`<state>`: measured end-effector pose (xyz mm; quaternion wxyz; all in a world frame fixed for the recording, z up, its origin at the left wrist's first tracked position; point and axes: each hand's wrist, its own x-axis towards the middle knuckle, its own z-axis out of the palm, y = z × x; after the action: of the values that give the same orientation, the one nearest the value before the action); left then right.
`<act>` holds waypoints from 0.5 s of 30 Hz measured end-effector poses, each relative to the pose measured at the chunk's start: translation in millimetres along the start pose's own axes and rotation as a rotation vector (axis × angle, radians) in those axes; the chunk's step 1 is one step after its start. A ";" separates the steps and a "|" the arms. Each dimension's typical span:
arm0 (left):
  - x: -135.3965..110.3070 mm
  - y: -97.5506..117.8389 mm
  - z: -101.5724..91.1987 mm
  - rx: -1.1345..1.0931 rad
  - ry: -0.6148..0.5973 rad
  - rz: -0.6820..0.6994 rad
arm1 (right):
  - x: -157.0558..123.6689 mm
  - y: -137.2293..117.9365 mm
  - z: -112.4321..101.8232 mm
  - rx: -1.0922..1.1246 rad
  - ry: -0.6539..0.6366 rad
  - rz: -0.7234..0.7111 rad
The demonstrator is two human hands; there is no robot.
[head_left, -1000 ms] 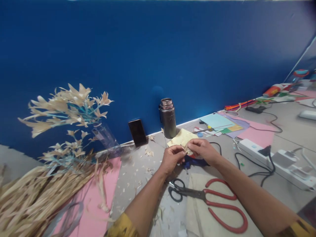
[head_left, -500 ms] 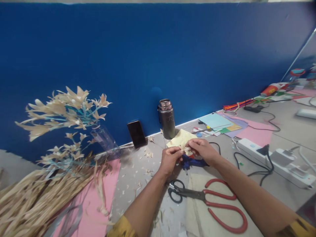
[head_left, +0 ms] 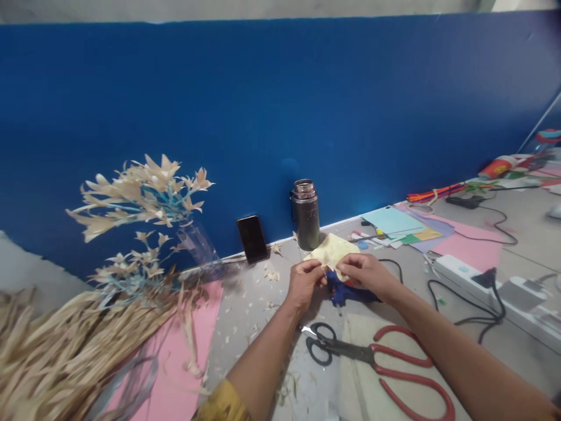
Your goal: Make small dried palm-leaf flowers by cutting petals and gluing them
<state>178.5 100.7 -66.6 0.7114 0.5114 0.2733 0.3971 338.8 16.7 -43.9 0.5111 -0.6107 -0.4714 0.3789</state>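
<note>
My left hand (head_left: 305, 283) and my right hand (head_left: 362, 273) meet over a sheet of pale yellow paper (head_left: 333, 247). Fingertips of both are pinched on a small pale petal-like piece (head_left: 326, 268), mostly covered by the fingers. Just beneath my hands lies a blue glue gun (head_left: 344, 292), partly hidden by my right hand. Closer to me are large scissors with red handles (head_left: 394, 355) and small scissors with black handles (head_left: 322, 344), their blades overlapping. Pale scraps (head_left: 272, 275) are scattered to the left of my hands.
At left, pale flowers (head_left: 144, 187) stand in a clear vase (head_left: 199, 248) beside dried husk strips (head_left: 74, 345) and pink paper (head_left: 201, 327). A phone (head_left: 253, 240) and an open flask (head_left: 306, 216) stand by the blue wall. Coloured papers (head_left: 392, 221) and a power strip (head_left: 464, 272) lie right.
The view has shifted, so everything sits slightly further right and the wall's top shows more. My hands stay pinched together; the pale piece between them shows less now.
</note>
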 end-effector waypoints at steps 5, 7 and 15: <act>-1.0 6.2 0.6 -0.052 0.014 0.012 | -0.3 -0.1 1.4 -0.060 0.007 -0.041; -1.7 8.5 1.4 -0.108 0.011 0.017 | -1.5 -1.3 2.7 -0.040 -0.005 -0.039; -14.1 40.9 14.5 -0.180 0.010 0.045 | -7.1 -9.3 -2.0 0.098 0.180 -0.196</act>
<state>170.7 88.0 -23.5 0.7441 0.4493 0.2284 0.4384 337.1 9.7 -34.6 0.6151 -0.5678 -0.4619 0.2932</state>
